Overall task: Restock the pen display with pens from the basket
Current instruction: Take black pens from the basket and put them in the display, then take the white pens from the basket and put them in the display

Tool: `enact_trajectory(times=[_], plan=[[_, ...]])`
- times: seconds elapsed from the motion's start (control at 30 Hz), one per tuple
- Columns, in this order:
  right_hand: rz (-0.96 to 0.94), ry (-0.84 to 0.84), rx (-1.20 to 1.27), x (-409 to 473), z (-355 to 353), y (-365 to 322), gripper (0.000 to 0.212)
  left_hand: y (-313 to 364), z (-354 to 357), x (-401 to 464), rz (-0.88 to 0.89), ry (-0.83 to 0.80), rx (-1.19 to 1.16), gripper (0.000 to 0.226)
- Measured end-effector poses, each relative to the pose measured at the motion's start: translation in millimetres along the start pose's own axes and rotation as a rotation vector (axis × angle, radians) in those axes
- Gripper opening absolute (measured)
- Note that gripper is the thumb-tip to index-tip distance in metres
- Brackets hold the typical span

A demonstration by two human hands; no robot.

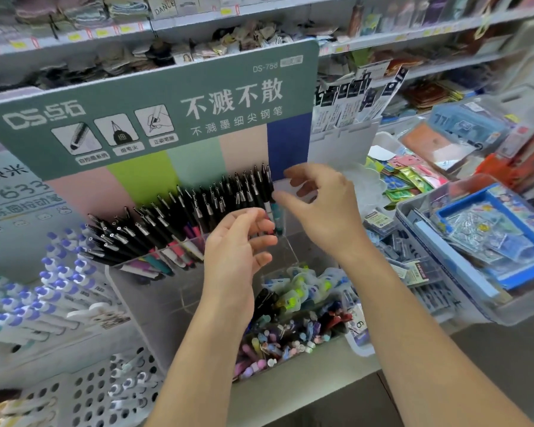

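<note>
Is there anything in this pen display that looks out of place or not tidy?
Yes. The black-capped pens fill the clear display holder only on its left and middle; they lean in a fan, not upright. The right end, under the blue panel, is empty. Both hands are there.

Stationery shop. Branded pen display [154, 118] full of black-capped pens [198, 204], shelves [228, 18] with yellow price tags. Packaged stickers in trays [475, 241] alongside.
</note>
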State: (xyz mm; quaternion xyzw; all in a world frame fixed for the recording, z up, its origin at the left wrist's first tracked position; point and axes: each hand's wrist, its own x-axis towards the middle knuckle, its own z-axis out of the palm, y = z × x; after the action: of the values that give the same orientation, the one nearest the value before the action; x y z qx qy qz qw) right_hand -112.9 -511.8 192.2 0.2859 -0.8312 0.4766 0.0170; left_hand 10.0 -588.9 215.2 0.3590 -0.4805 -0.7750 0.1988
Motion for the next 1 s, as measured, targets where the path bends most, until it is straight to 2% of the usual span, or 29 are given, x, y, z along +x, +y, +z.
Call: enact_trajectory(times=[0.17, 0.33, 0.5, 0.67, 0.77, 1.0], plan=[[0.198, 0.245, 0.159, -46.0, -43.7, 19.6, 0.012, -16.2, 27.0, -11.5, -0.053, -0.143, 0.051, 0.012], [0.418, 0.438, 0.212, -126.2, -89.2, 40.5, 0.002, -51.2, 60.3, -40.5, -0.177, -0.361, 0.146, 0.017], [0.682, 0.682, 0.209, -252.3, -127.2, 56.0, 0.014, -116.2, 93.9, -110.4, -0.394, -0.651, 0.273, 0.018], [0.96, 0.938, 0.215, -380.8, -175.8, 72.2, 0.016, -182.1, 119.9, -210.2, -0.535, -0.965, 0.441, 0.015], [1.04, 1.068, 0.178, -436.6, -201.5, 84.6, 0.02, -215.6, 137.9, -252.5, -0.58, -1.047, 0.526, 0.013], [1.226, 1.155, 0.31, -525.7, -250.5, 144.9, 0.009, -309.2, 197.5, -304.6, -0.584, -1.082, 0.687, 0.011]])
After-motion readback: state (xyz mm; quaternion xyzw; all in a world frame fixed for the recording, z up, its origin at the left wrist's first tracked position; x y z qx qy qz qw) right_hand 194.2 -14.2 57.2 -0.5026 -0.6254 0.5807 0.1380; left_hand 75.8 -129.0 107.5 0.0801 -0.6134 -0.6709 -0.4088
